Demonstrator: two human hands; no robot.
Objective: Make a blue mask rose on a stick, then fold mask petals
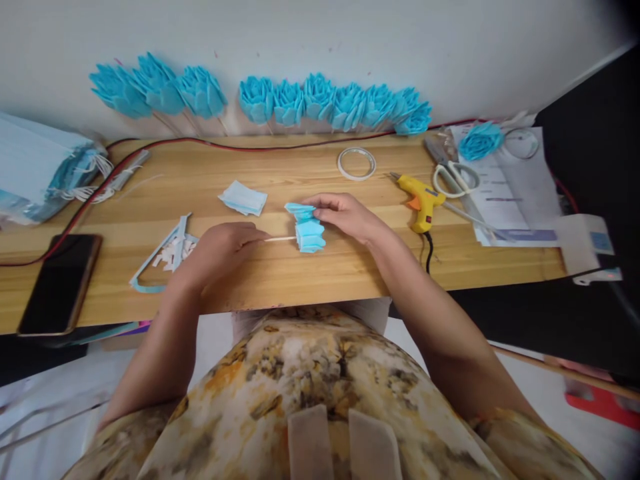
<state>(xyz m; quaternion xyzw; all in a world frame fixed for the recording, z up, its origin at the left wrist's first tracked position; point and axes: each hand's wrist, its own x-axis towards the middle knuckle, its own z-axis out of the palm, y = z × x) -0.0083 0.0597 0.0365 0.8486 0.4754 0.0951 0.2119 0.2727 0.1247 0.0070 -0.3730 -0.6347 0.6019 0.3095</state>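
Head view, frame centre: our left hand [220,248] pinches a thin stick [281,238], our right hand [345,215] seemingly grips the half-formed blue flower [307,229]; finished flowers [330,103] line the wall.

A half-made blue pleated flower [309,228] on a thin pale stick [281,239] lies sideways on the desk.

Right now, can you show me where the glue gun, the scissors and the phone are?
glue gun [423,200]: head view, on its yellow body.
scissors [453,175]: head view, on the pale handle loops.
phone [61,283]: head view, on the middle of its dark screen.
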